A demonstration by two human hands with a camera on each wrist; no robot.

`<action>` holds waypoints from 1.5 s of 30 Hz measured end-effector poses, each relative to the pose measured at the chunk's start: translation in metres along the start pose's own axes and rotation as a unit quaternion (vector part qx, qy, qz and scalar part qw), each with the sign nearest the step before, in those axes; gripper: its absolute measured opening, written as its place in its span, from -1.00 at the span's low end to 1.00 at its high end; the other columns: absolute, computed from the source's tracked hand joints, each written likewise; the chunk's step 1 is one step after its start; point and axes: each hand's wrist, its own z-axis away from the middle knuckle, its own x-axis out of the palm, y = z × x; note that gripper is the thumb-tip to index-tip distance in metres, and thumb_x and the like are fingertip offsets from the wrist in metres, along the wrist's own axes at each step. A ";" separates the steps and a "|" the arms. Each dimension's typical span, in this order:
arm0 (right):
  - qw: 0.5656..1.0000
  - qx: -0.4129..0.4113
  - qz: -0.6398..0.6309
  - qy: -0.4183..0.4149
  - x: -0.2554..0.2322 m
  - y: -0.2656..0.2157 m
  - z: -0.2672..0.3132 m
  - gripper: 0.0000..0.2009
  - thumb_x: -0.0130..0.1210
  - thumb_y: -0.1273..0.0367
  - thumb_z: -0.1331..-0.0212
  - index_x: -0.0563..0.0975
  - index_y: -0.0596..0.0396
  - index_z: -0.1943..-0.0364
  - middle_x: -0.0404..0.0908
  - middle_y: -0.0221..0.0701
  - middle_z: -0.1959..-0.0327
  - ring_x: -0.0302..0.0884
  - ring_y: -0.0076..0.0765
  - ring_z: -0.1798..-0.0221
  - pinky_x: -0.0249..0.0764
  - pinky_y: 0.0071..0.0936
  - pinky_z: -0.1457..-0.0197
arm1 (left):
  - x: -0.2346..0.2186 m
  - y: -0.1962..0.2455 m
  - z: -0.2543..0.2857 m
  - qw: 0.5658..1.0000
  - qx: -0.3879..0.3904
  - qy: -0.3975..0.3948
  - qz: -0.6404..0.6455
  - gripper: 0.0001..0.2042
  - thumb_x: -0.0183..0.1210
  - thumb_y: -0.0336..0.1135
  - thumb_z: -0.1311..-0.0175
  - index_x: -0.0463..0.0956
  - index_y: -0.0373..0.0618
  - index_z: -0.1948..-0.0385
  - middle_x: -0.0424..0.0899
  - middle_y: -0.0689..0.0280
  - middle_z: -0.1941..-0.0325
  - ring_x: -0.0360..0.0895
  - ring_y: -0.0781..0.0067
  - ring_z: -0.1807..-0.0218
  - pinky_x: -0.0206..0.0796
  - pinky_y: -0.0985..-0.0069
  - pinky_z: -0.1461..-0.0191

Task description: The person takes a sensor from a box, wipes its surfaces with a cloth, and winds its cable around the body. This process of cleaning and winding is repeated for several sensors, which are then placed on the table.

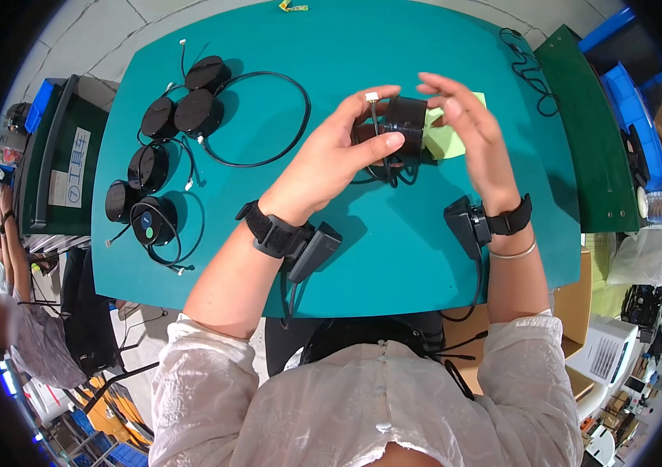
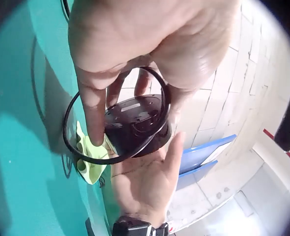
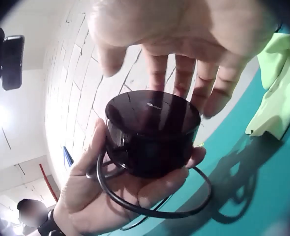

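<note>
A black round device (image 1: 406,131) with a coiled cable and white connector is held up above the table by the left hand (image 1: 322,162), its thumb and fingers curled around the body. The right hand (image 1: 484,142) is raised beside the device's flat face, fingers extended. In the left wrist view, the device (image 2: 135,129) shows its slotted side, with the cable looping around. The right wrist view shows the glossy face (image 3: 154,114) with small lettering, turned towards the right palm (image 3: 184,29); whether the fingertips touch it, I cannot tell.
A yellow-green cloth (image 1: 443,143) lies on the teal table (image 1: 393,265) behind the hands. Several similar black devices (image 1: 198,113) with cables are grouped at the left. A thin black cable (image 1: 532,71) lies back right. Another person (image 1: 43,342) is at far left.
</note>
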 end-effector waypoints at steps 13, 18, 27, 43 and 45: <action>0.977 -0.172 0.110 -0.062 0.015 0.001 0.002 -0.17 0.43 0.37 0.21 0.30 -0.11 -0.29 0.32 -0.35 -0.24 0.32 -0.20 -0.26 0.37 -0.27 -0.25 | -0.005 -0.001 -0.002 0.998 0.040 0.044 0.031 -0.37 0.25 -0.38 -0.19 0.19 -0.10 -0.32 0.44 0.24 -0.16 0.47 0.47 -0.09 0.42 0.53 -0.03; 0.969 -0.199 0.146 0.022 0.016 -0.002 0.003 -0.20 0.43 0.37 0.26 0.34 -0.08 -0.24 0.35 -0.30 -0.12 0.39 -0.21 -0.15 0.44 -0.31 -0.15 | -0.003 -0.001 -0.004 0.997 0.010 0.020 0.073 -0.35 0.26 -0.37 -0.19 0.14 -0.17 -0.31 0.47 0.19 -0.12 0.50 0.37 -0.11 0.45 0.38 -0.13; 0.913 -0.218 0.335 0.086 0.026 -0.014 0.012 -0.14 0.47 0.30 0.35 0.34 -0.06 -0.25 0.38 -0.27 0.00 0.47 -0.14 0.00 0.52 -0.32 0.00 | 0.006 -0.006 -0.001 0.999 -0.018 0.046 0.022 -0.42 0.27 -0.36 -0.19 0.21 -0.33 -0.20 0.50 0.22 0.03 0.54 0.40 0.01 0.45 0.43 -0.07; 0.929 -0.282 0.240 0.013 0.014 -0.009 0.004 -0.14 0.48 0.12 0.32 0.36 0.02 -0.22 0.41 -0.25 -0.14 0.38 -0.07 -0.15 0.35 -0.19 -0.22 | -0.020 0.000 -0.002 0.983 -0.025 -0.006 0.182 -0.47 0.09 -0.18 -0.23 0.30 -0.34 -0.17 0.58 0.07 0.01 0.61 0.21 0.05 0.46 0.41 0.02; 0.931 -0.278 0.238 0.011 0.015 -0.008 0.004 -0.15 0.48 0.13 0.33 0.37 0.03 -0.19 0.42 -0.24 -0.12 0.38 -0.07 -0.15 0.35 -0.20 -0.21 | -0.023 -0.002 -0.004 0.986 -0.032 -0.013 0.161 -0.42 0.13 -0.13 -0.18 0.27 -0.34 -0.17 0.54 0.03 -0.06 0.59 0.15 -0.03 0.48 0.29 -0.07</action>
